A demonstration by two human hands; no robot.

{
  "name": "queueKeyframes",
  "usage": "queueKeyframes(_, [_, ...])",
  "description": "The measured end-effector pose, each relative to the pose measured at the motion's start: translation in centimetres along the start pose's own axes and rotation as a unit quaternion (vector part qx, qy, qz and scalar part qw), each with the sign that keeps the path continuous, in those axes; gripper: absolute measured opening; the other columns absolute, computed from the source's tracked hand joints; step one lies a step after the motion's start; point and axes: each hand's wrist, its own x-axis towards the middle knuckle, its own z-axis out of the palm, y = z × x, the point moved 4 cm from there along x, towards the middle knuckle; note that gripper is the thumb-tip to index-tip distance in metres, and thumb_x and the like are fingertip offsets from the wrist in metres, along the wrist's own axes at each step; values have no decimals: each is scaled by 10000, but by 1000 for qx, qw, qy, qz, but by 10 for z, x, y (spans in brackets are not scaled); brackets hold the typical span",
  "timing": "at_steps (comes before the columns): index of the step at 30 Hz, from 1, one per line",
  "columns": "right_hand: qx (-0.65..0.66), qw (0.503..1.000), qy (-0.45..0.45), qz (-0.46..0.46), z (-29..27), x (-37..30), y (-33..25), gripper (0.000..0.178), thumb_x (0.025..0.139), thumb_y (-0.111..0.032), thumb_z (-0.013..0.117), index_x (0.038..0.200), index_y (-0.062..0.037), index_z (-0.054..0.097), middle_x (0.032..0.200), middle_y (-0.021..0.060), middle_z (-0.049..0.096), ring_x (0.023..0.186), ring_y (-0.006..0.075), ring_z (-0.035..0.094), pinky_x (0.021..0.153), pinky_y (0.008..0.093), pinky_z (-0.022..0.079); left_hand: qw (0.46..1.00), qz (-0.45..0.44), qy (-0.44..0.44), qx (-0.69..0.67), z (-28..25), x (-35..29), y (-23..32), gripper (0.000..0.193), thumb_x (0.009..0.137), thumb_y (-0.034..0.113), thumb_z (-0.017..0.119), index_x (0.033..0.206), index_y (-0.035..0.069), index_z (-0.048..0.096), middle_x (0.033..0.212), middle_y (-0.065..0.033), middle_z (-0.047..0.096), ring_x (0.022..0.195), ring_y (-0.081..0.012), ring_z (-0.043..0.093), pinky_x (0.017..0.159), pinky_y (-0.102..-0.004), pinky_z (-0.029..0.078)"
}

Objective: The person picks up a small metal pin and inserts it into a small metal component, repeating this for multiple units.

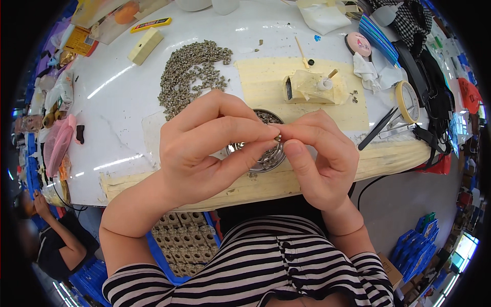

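Note:
My left hand (204,148) and my right hand (325,158) meet at their fingertips above a round metal dish (267,168). Thumb and forefinger are pinched together on each hand. Whatever they grip is too small and too covered by the fingers to name. Small metal parts (266,116) lie inside the dish, which my hands partly hide. Beyond my left hand, a large heap of similar small metal parts (186,77) spreads over the white table.
A tape-covered block (309,88) with a small white cup stands on yellowish paper. Tweezers (377,129) and a tape roll (407,102) lie at right. A blue crate (179,279) of metal blocks sits below the table edge. Another person (64,240) is at far left.

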Motion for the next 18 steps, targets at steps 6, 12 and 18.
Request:
queueKeyframes(6, [17,1000,12,-2,-8,-2,-1,91,859,-61,708,920,3,730,811,87,675,718,183,596,657,285,463,1000,3,3,22,0,-1,1,240,757,-67,772,975,10,711,904,-95,651,762,-159,621,640,-257,490])
queueKeyframes(12, [53,993,101,-38,-34,-7,5,238,977,-172,579,931,19,712,822,88,665,724,160,555,679,277,431,1000,-17,6,20,-1,0,-1,217,755,-79,764,952,-6,711,886,-100,654,762,-159,619,657,-255,479])
queueKeyframes(18, [6,991,115,-70,-46,-6,-6,273,985,-206,575,914,20,710,815,87,669,748,166,557,679,278,429,1000,-22,-1,17,0,0,-2,213,754,-82,761,947,-8,711,888,-100,654,763,-161,618,665,-256,478])
